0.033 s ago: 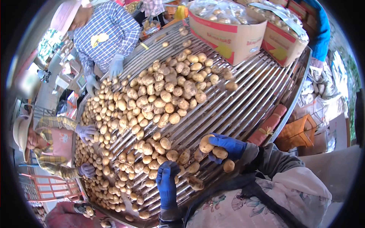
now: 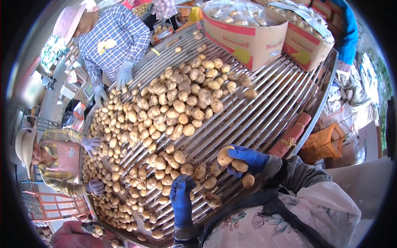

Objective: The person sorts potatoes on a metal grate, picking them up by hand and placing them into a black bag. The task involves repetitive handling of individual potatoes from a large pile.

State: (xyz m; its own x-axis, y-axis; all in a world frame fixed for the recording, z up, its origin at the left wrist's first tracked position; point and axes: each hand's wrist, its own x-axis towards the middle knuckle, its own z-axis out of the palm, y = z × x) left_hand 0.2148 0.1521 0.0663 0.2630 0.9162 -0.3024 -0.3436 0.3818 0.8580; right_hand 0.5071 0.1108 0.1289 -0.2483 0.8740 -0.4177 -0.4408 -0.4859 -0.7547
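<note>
My right hand (image 2: 251, 160), in a blue knitted glove, is closed around two potatoes. One larger tan potato (image 2: 224, 156) sticks out to the left of its fingers, and a second potato (image 2: 239, 165) shows below them. A loose potato (image 2: 248, 180) lies on the slats just under this hand. My left hand (image 2: 180, 196), also blue-gloved, is raised over the near potatoes with its fingers curled in. Whatever it may hold is hidden by the fingers and the glove's dark palm side. Beside it lie a dirt-stained potato (image 2: 212, 199) and a round potato (image 2: 187, 169).
A big potato heap (image 2: 169, 99) covers the left and middle of the slatted metal table (image 2: 256, 111). Two cardboard boxes (image 2: 244, 39) of bagged potatoes stand at the far side. A reddish roll (image 2: 291, 136) lies along the right rim. Co-workers' gloved hands (image 2: 125, 74) reach in from the left.
The view has shifted very slightly. My hands and the potatoes held in the right one look the same.
</note>
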